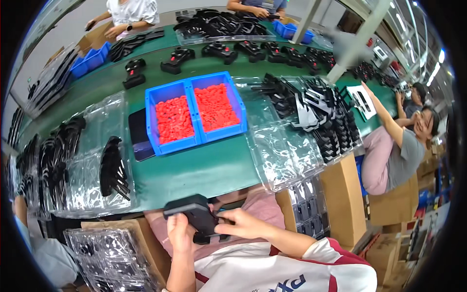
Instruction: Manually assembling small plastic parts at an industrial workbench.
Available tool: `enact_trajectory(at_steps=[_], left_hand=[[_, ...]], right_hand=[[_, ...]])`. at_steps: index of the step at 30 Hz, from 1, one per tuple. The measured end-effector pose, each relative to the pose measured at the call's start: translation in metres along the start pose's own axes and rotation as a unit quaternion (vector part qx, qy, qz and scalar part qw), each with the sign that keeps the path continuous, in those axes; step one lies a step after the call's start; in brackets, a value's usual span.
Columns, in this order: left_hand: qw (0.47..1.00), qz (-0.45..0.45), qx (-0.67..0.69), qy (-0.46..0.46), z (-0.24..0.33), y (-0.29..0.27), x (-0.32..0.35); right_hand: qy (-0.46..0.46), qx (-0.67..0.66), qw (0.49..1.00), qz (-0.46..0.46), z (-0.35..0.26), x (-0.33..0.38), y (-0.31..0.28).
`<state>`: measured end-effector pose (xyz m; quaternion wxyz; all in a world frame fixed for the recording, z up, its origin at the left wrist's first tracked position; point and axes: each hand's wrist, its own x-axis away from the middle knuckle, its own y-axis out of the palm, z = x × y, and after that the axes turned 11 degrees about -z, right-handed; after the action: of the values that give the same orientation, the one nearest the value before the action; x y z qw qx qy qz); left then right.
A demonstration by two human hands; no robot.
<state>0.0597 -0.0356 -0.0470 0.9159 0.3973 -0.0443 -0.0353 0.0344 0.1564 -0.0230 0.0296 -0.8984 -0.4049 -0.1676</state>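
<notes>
Above my lap, just off the front edge of the table, is a black plastic part (pixel 197 213) with a broad flat body and pieces sticking out below. My left hand (pixel 180 232) is closed on its left side, thumb up along it. The fingers of my right hand (pixel 239 224) are bent against its right side; whether a smaller piece is pinched there is hidden. On the table ahead, two joined blue bins (pixel 187 82) hold many small red plastic pieces (pixel 214 107). A dark flat object (pixel 141 136) lies partly under the left bin.
Clear plastic sheets carry black parts at left (pixel 114 168) and black and silver parts (pixel 311 109) at right. Black assemblies with red spots (pixel 177 59) line the green table's (pixel 194 173) middle. Cardboard boxes (pixel 343 199) flank my lap. Co-workers sit opposite and at right (pixel 404 155).
</notes>
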Motion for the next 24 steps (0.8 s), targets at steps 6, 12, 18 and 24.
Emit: enact_trajectory(at_steps=[6, 12, 18, 24], left_hand=[[0.992, 0.013, 0.079, 0.101, 0.01, 0.026, -0.024], [0.985, -0.089, -0.13, 0.068, 0.006, 0.018, -0.015], [0.982, -0.126, -0.128, -0.054, 0.009, -0.008, 0.013], [0.971, -0.174, -0.134, -0.093, 0.0, -0.019, 0.025]], right_hand=[[-0.103, -0.031, 0.992, 0.064, -0.017, -0.003, 0.003], [-0.115, -0.154, 0.978, 0.077, -0.014, -0.002, -0.012], [-0.045, 0.012, 0.999, 0.004, -0.021, 0.002, -0.024], [-0.006, 0.154, 0.988, -0.014, -0.018, 0.004, -0.019]])
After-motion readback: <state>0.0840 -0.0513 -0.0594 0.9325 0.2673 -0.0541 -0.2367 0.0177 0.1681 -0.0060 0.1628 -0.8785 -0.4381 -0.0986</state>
